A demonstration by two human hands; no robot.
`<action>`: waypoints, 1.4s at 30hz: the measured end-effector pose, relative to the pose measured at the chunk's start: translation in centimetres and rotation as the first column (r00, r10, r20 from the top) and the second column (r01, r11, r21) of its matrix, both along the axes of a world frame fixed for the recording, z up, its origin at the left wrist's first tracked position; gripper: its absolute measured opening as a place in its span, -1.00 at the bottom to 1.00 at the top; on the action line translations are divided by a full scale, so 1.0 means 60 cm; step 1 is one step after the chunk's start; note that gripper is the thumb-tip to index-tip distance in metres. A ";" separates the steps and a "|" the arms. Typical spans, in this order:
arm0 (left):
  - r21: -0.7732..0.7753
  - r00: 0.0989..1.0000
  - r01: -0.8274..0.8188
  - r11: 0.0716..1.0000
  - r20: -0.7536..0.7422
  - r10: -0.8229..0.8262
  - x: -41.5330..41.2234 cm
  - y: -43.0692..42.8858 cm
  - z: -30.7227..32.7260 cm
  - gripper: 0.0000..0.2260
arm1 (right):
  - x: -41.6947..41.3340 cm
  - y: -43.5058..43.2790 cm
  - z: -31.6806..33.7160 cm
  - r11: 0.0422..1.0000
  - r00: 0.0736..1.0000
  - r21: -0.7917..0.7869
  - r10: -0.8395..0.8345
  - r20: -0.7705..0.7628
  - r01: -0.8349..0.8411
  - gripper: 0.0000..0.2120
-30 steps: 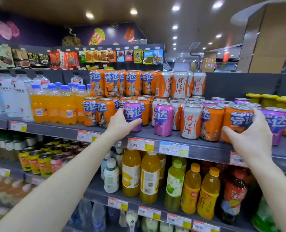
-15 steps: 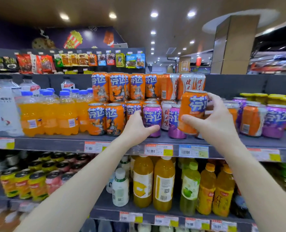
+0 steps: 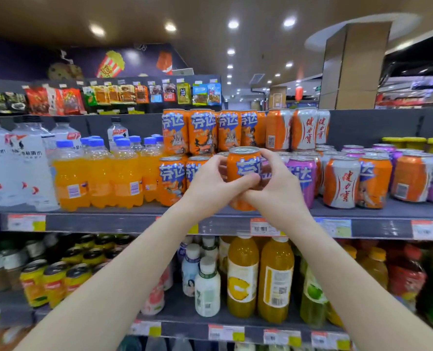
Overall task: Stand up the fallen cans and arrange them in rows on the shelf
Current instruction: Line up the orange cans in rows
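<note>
An orange can [image 3: 244, 164] with blue lettering stands upright at the front middle of the grey shelf [image 3: 109, 221]; whether its base rests on the shelf is hidden. My right hand [image 3: 280, 196] grips it from the right and below. From the left, my left hand [image 3: 210, 184] closes on it, thumb across its front. Upright orange cans [image 3: 171, 181] stand just left of it. A purple can [image 3: 301, 178] and a white-and-orange can [image 3: 340, 182] stand to its right. A second layer of cans [image 3: 201, 131] is stacked behind.
Orange soda bottles [image 3: 99, 181] and clear water bottles [image 3: 20, 168] fill the shelf's left part. More purple and orange cans [image 3: 413, 176] crowd the right end. Juice bottles [image 3: 243, 277] stand on the shelf below. Price tags [image 3: 262, 226] line the shelf edge.
My right hand lifted the orange can from the right side of the shelf and carried it left to the middle. My left hand left the purple can and closed on the orange can.
</note>
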State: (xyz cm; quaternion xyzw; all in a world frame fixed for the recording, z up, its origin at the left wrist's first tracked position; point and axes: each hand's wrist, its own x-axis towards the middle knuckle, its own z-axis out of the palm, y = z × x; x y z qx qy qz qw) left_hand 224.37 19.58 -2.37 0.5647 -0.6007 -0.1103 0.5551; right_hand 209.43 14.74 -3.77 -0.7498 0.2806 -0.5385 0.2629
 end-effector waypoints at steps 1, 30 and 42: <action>-0.017 0.999 -0.037 0.999 -0.005 0.037 0.005 0.000 -0.001 -0.54 | 0.007 0.002 -0.003 1.000 1.000 -0.002 0.011 -0.012 -0.011 -0.16; -0.035 0.793 -0.589 0.808 0.166 0.586 -0.029 -0.059 -0.039 -0.45 | -0.315 -0.200 -0.010 0.804 0.831 0.268 -0.430 -0.354 0.531 -0.17; -0.129 0.635 -0.705 0.697 0.322 0.702 -0.022 -0.059 -0.057 -0.31 | -0.325 -0.175 0.001 0.812 0.844 0.249 -0.533 -0.055 0.529 -0.13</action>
